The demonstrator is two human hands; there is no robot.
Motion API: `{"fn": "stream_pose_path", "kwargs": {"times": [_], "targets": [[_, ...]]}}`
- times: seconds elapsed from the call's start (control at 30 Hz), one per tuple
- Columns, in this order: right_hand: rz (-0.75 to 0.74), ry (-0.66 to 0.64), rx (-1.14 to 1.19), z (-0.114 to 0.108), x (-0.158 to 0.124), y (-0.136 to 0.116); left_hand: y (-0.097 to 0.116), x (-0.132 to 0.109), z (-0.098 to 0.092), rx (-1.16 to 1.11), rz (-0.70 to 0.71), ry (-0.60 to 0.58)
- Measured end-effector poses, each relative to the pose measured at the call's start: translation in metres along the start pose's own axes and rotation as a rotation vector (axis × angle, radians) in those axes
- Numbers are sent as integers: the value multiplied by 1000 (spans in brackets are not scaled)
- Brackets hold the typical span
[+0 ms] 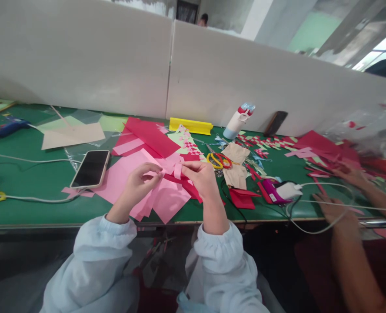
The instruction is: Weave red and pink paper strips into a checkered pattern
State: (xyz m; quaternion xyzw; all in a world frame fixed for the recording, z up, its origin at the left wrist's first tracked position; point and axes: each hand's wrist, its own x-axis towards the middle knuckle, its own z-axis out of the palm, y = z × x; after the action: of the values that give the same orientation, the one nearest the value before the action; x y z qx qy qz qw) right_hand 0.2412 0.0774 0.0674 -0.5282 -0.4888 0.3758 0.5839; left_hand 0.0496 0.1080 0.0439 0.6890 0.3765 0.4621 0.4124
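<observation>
My left hand (141,180) and my right hand (202,178) are both pinched on a woven piece of pink and red paper strips (175,170), held just above the green table (33,182). Under them lie several pink paper sheets (128,176) and a red sheet (152,137). Both wrists come out of pale blue sleeves.
A phone (90,168) lies left of my hands. Yellow and red scissors (219,160), a white bottle (237,121), a yellow block (190,126), a glue gun (8,127), cables and a charger (286,190) are on the table. Another person's hands (349,174) work with red strips at right.
</observation>
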Motion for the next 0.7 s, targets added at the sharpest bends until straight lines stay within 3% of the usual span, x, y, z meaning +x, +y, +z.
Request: {"fn": "stream_pose_path", "kwargs": {"times": [0.17,0.33,0.57,0.7], "targets": [[-25,-28,-64,5,0,1,-4,0,3,1,109,4],[-86,21,-247,5,1,3,-3,-2,2,-50,94,10],[-111,58,-326,-2,1,0,4,-4,1,-93,47,-6],[-258,54,-497,4,-3,-4,5,-3,4,-94,-11,-4]]}}
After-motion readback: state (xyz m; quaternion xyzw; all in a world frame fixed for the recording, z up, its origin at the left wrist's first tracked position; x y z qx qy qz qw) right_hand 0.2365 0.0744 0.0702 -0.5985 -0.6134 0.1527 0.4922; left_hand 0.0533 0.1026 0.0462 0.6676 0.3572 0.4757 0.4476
